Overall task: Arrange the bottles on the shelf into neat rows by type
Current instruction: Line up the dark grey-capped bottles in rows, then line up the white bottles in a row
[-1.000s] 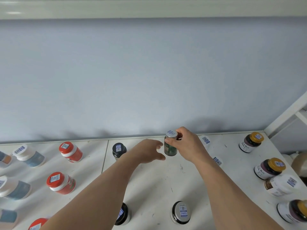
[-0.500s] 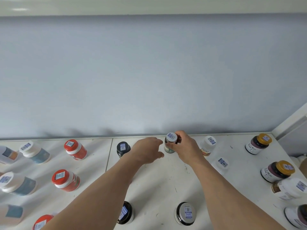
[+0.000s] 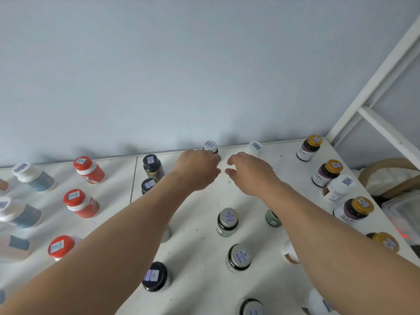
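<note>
A silver-capped green bottle [image 3: 210, 146] stands upright at the back of the white shelf [image 3: 197, 244], against the wall. My left hand [image 3: 200, 170] hovers just in front of it with fingers loosely curled, hiding the bottle's body; no grip shows. My right hand [image 3: 248, 172] is a little to the right, apart from the bottle, its fingers relaxed and holding nothing. Two more silver-capped bottles [image 3: 228, 220] [image 3: 241, 258] stand nearer to me between my forearms.
Black-capped bottles [image 3: 150, 163] stand left of my left hand, red-capped ones [image 3: 83, 164] and white-capped blue ones [image 3: 21, 169] farther left. Gold-capped bottles [image 3: 313, 142] line the right edge, with a white bottle [image 3: 255, 146] at the back. A white frame post [image 3: 375, 76] rises at right.
My right hand has let go of the silver-capped green bottle, which now stands by the wall, and has drawn back to the right. The camera has tilted downward.
</note>
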The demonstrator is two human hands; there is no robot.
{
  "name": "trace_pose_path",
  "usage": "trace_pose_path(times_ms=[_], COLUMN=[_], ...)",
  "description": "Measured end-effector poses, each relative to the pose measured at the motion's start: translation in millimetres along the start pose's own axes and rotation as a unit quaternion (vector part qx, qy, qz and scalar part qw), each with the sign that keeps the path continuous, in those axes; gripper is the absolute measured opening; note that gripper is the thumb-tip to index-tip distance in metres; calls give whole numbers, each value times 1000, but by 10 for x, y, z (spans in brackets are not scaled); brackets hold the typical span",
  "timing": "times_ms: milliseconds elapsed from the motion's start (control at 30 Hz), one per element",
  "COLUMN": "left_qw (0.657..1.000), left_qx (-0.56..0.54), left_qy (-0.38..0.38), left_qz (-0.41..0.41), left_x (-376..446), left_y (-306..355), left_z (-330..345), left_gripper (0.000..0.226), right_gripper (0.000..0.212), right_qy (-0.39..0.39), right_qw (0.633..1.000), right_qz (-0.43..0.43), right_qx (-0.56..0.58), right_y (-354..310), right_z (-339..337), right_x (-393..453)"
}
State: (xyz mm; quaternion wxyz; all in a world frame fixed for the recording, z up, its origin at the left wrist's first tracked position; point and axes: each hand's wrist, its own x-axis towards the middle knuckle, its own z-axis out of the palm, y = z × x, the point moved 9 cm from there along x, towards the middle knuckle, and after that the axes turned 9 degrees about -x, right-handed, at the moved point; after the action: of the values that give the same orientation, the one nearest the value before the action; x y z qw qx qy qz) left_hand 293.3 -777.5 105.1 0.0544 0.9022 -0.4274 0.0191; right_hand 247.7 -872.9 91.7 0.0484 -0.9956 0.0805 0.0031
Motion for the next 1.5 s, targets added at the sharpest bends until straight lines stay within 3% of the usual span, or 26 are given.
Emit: trace_pose_path(times_ms=[333, 733, 933, 1100, 1333, 1500], left_qw=[996, 980, 960, 947, 961, 962], left_qx=[32, -80, -165, -230, -184, -160], left_qy=[29, 45, 38, 57, 50, 112], left_qz=[-79, -176, -225, -218, -201, -190], left_x=[-629, -1613, -1946, -2149, -2250, -2281], left_y=[1103, 2511, 2668, 2753, 2846, 2866], left_z=[-270, -30, 393, 808, 1359, 1393], left_gripper=[35, 40, 43, 59, 83, 75], right_gripper=[30, 36, 42, 65, 53, 50], right_qy=[82, 81, 13, -57, 52, 94], right_qw=[993, 983, 986, 991, 991, 988], right_qz=[-79, -73, -55, -80, -75, -74], right_qx=[-31, 147, 154, 93, 95, 96], right_y=[412, 1291, 1585, 1576, 1627, 1621], right_z=[-425, -405, 274, 823, 953, 998], right_x=[-1114, -2708, -3189, -3350, -3380, -3393])
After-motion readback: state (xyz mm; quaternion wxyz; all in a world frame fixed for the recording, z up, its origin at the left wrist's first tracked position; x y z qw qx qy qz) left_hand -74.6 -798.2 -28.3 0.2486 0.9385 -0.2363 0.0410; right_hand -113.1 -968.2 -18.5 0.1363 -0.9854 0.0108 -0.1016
